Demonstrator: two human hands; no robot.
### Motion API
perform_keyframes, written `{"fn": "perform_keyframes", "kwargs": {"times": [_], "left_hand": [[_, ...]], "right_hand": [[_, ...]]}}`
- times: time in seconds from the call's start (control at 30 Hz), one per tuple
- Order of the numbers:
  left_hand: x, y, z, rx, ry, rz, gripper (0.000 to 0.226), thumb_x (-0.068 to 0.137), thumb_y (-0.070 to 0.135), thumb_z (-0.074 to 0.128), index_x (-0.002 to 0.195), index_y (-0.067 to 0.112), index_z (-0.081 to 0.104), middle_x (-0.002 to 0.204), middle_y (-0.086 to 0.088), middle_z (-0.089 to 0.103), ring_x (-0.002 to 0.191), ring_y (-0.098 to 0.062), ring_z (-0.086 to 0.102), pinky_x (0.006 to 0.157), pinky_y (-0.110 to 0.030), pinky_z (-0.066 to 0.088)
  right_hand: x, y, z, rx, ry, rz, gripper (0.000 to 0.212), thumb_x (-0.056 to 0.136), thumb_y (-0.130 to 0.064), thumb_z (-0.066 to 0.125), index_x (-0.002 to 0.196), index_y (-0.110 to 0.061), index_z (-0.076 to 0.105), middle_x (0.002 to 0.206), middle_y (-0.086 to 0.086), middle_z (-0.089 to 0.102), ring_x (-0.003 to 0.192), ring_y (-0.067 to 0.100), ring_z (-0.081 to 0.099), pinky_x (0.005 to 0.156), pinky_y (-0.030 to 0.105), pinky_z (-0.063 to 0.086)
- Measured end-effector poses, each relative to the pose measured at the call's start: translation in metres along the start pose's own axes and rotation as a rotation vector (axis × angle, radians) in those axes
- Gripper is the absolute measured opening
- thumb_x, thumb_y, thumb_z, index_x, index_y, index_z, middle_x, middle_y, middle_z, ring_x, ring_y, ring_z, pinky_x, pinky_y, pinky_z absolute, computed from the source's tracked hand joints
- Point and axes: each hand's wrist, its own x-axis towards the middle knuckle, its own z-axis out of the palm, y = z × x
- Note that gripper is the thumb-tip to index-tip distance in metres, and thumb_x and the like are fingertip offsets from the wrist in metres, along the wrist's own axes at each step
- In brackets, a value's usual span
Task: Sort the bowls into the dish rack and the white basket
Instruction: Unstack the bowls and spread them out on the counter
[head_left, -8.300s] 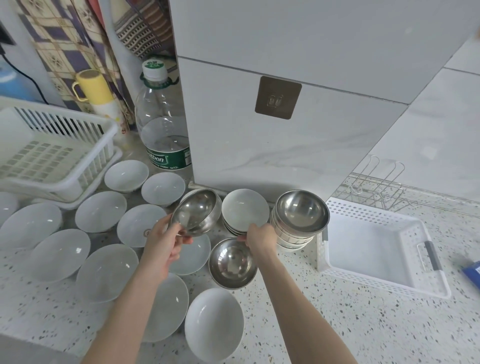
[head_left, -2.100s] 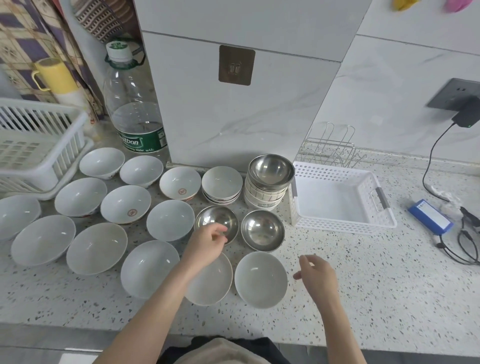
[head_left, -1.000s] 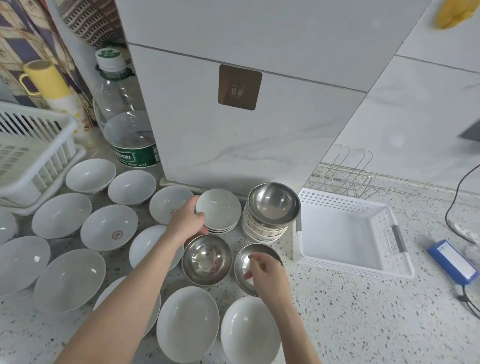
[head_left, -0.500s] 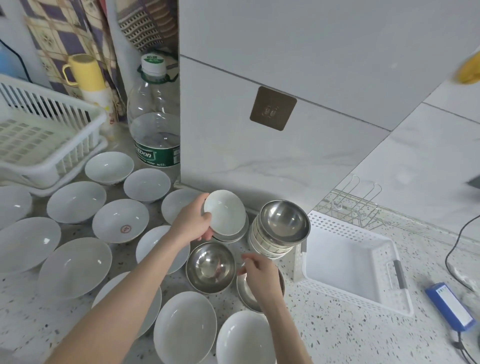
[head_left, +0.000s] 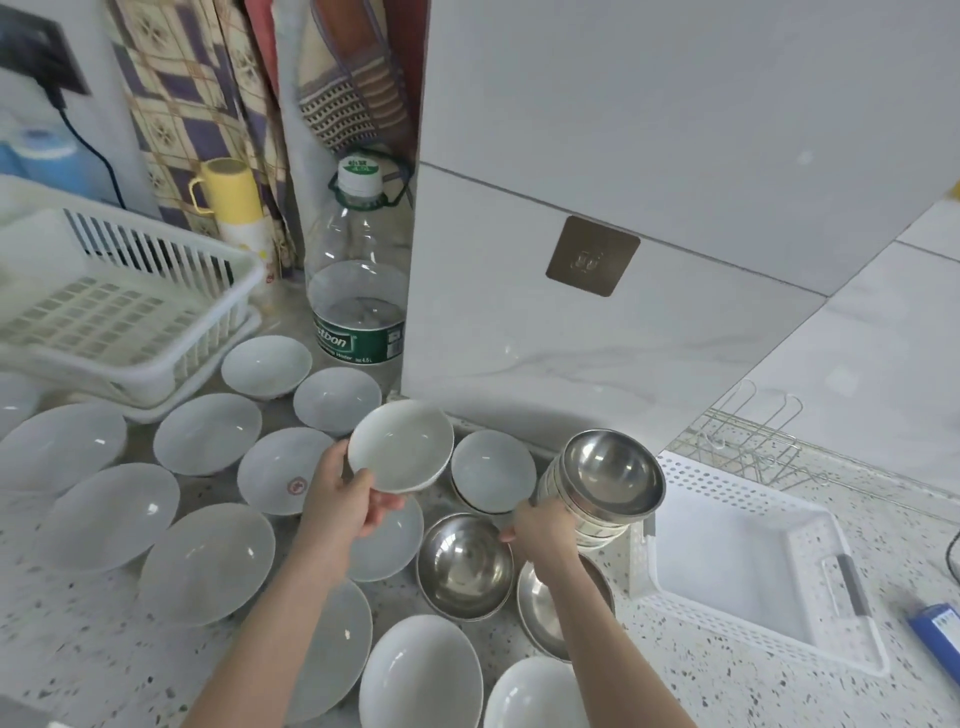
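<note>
The left hand pinches a small white ceramic bowl by its near rim, thumb inside, and has raised it higher off the stack than half a second ago, tilted toward the camera; the right hand has moved from the low steel bowl to grip the side of the stack of steel-topped bowls, which now leans left; the lifted bowl is glossy, plain white inside; beneath it sits the remaining white bowl stack; another steel bowl lies between the forearms; white bowls spread leftward on the speckled counter; the dish rack stands far left, the white basket right.
</note>
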Motion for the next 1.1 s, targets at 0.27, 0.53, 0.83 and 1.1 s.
{"fn": "perform_keyframes", "kwargs": {"times": [0.27, 0.53, 0.83, 1.1], "left_hand": [[0.001, -0.010, -0.029, -0.009, 0.043, -0.058, 0.042, 0.089, -0.004, 0.036, 0.121, 0.019, 0.048, 0.055, -0.014, 0.069, 0.037, -0.012, 0.040, 0.033, -0.016, 0.026], [-0.007, -0.017, -0.034, 0.003, 0.023, -0.070, 0.042, 0.089, -0.005, 0.036, 0.123, 0.015, 0.049, 0.057, -0.017, 0.068, 0.030, -0.006, 0.046, 0.031, -0.013, 0.023], [-0.018, -0.020, -0.042, -0.014, 0.016, -0.078, 0.042, 0.089, -0.005, 0.037, 0.124, 0.015, 0.049, 0.060, -0.018, 0.068, 0.032, -0.006, 0.048, 0.032, -0.014, 0.025], [-0.041, -0.018, -0.052, -0.042, -0.012, -0.059, 0.037, 0.089, -0.008, 0.036, 0.119, 0.010, 0.049, 0.064, -0.020, 0.066, 0.032, -0.007, 0.043, 0.033, -0.014, 0.023]], "right_hand": [[0.006, -0.006, 0.024, -0.025, 0.135, -0.018, 0.036, 0.096, -0.017, 0.044, 0.117, 0.009, 0.058, 0.109, 0.024, 0.070, 0.102, 0.037, 0.066, 0.084, 0.036, 0.052], [0.001, -0.011, 0.030, 0.080, 0.259, -0.031, 0.021, 0.089, -0.007, 0.047, 0.099, 0.007, 0.060, 0.091, 0.018, 0.065, 0.080, 0.033, 0.060, 0.066, 0.029, 0.042], [-0.010, -0.016, 0.027, 0.084, 0.340, -0.213, 0.017, 0.090, -0.007, 0.045, 0.081, 0.001, 0.057, 0.071, 0.009, 0.057, 0.072, 0.028, 0.051, 0.055, 0.028, 0.032], [-0.047, -0.004, 0.019, 0.339, 0.310, -0.285, 0.026, 0.085, -0.007, 0.044, 0.060, -0.006, 0.049, 0.060, 0.011, 0.063, 0.055, 0.021, 0.057, 0.049, 0.024, 0.039]]}}
